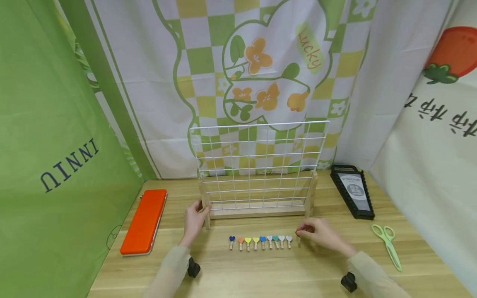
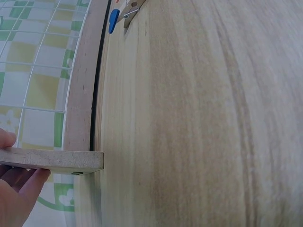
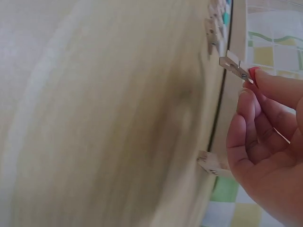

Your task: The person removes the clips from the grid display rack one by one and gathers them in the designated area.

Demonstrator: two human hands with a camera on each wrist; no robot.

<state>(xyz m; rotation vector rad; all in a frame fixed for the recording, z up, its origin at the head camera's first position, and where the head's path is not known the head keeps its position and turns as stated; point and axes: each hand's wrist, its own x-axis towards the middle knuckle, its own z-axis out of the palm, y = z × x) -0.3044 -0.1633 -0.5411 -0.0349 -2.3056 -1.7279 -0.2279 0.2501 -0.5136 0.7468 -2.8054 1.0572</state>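
A white wire grid (image 1: 261, 125) stands upright in a wooden stand (image 1: 257, 212) at the back of the table. My left hand (image 1: 193, 219) grips the stand's left end post (image 2: 61, 161), thumb on one side and fingers on the other in the left wrist view. Between thumb and fingertips, my right hand (image 1: 321, 235) pinches a small wooden clothespin (image 3: 235, 69) by its red end, just right of a row. That row holds several mini clothespins with heart tops in dark blue, orange, yellow (image 1: 248, 241), blue (image 1: 263, 240), teal and pale colours.
On the left lies an orange-red case (image 1: 144, 223). A black ridged holder with a label (image 1: 352, 192) lies at the back right, with light green scissors (image 1: 389, 244) nearer the right edge. Printed cloth (image 1: 149, 95) hangs behind and at both sides.
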